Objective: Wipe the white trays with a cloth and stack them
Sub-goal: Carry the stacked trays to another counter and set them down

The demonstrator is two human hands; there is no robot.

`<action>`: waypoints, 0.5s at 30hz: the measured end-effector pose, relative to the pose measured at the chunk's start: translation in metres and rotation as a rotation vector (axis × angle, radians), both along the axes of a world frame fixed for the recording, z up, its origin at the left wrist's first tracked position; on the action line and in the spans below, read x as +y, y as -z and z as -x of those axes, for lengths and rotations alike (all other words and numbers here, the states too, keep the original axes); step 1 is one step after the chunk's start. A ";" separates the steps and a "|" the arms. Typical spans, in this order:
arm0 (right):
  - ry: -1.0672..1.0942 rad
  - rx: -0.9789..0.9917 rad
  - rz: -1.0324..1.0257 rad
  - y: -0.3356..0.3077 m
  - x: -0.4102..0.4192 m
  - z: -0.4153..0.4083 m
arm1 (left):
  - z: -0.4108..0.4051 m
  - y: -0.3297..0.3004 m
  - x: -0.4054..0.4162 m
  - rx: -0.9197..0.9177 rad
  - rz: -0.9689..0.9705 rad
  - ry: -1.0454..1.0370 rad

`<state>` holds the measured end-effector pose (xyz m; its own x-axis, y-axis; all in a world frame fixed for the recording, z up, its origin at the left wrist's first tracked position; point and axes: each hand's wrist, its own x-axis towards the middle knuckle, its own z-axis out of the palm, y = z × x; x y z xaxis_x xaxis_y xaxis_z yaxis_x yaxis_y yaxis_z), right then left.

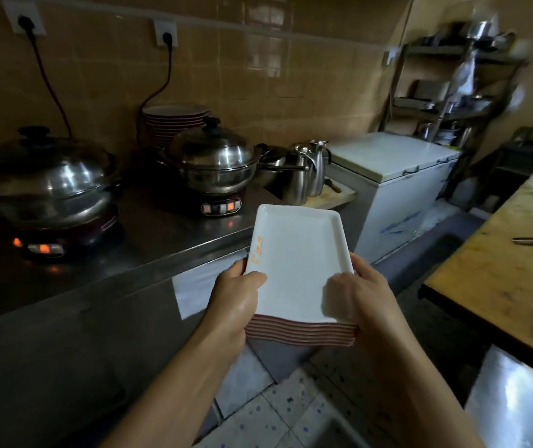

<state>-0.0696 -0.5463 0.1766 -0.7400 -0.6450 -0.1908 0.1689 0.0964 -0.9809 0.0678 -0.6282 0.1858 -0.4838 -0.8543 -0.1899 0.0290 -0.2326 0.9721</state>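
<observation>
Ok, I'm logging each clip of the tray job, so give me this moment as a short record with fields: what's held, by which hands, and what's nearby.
held: stack of white trays, red-brown edges showing at the near end
left hand: grips the stack's left side, thumb on the top tray
right hand: grips the right side, thumb on the top tray
top tray: orange print along its left rim
position: carried in the air beside the steel counter
cloth: none visible in the hands
nearby: two lidded pots on lit cookers, stack of round plates, steel jugs, white chest freezer
</observation>
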 end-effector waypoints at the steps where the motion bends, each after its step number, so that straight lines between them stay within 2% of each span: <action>1: 0.047 -0.017 -0.008 0.001 -0.016 0.009 | 0.011 0.000 -0.020 0.001 0.010 0.034; 7: 0.251 -0.020 -0.029 -0.006 -0.090 0.057 | 0.085 -0.008 -0.120 0.017 -0.024 0.234; 15: 0.437 -0.028 -0.079 -0.005 -0.139 0.172 | 0.226 -0.001 -0.186 0.000 -0.031 0.418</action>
